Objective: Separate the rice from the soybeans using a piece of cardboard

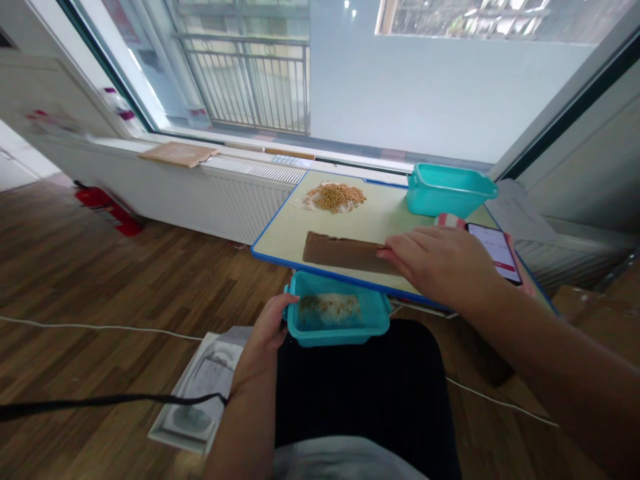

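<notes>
My left hand point(274, 321) grips the left end of a teal plastic bin point(340, 333), which is at the table's front edge above my lap. White grains and some tan ones lie on the bin's floor. In my right hand point(430, 257) is a flat strip of brown cardboard point(345, 253), pinched at its right end and standing along the front of the small table point(385, 227). Beyond the strip, a heap of tan beans or grains point(337, 197) sits on the tabletop with white grains around it.
A second teal bin point(450, 190) stands at the table's back right. A phone point(495, 252) lies by my right hand. A radiator point(240, 200) runs under the window. On the floor are a fire extinguisher point(109, 210), a framed picture point(200, 393) and a white cable point(100, 327).
</notes>
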A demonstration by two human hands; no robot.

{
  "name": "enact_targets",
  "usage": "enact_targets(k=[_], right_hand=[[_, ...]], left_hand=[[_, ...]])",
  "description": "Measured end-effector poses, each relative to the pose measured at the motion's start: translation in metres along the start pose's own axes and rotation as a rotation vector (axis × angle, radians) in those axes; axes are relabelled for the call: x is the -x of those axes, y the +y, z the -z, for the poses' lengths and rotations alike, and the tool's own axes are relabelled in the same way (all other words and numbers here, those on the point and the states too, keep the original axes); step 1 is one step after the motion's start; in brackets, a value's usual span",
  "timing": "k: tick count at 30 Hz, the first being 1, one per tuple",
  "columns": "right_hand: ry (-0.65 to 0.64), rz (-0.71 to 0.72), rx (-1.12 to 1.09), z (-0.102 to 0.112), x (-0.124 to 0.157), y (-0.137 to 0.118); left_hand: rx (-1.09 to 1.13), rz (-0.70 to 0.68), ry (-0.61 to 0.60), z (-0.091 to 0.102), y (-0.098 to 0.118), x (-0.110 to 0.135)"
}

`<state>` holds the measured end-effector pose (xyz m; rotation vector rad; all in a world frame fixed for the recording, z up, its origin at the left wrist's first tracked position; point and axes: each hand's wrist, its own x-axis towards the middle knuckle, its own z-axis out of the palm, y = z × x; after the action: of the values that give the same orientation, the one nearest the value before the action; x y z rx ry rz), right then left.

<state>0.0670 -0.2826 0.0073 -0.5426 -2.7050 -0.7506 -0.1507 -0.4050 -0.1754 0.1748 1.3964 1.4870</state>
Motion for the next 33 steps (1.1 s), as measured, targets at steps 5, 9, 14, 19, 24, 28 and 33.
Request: enact_targets(k=[5,9,14,19,24,28,33], right_hand=[[0.047,-0.360,0.075,0.008,-0.017,0.030],[0.079,-0.585,0.095,0.000,-0.041,0.049],[0.195,-0.563,0.026,-0.022,-0.072,0.057],[0.424,-0.523,0.018,-0.038,-0.109,0.064],[0.511,-0.506,0.035,-0.047,-0.146,0.075],[0.515,-0.546,0.037,-0.063,-0.156,0.086],[0.524,-0.364,0.022,-0.100,-0.149,0.103]], left_hand=[[0.005,0.072,0.052,0.000,0.000,0.000],[0.010,0.082,0.056,-0.001,-0.003,0.000],[0.064,0.091,0.074,-0.001,-0.007,0.002],[0.072,0.100,0.109,0.000,-0.008,0.003],[0.059,0.112,0.104,0.001,-0.010,-0.003],[0.076,0.080,0.100,-0.004,-0.020,-0.016],[0.166,0.102,0.060,-0.013,-0.037,-0.032]])
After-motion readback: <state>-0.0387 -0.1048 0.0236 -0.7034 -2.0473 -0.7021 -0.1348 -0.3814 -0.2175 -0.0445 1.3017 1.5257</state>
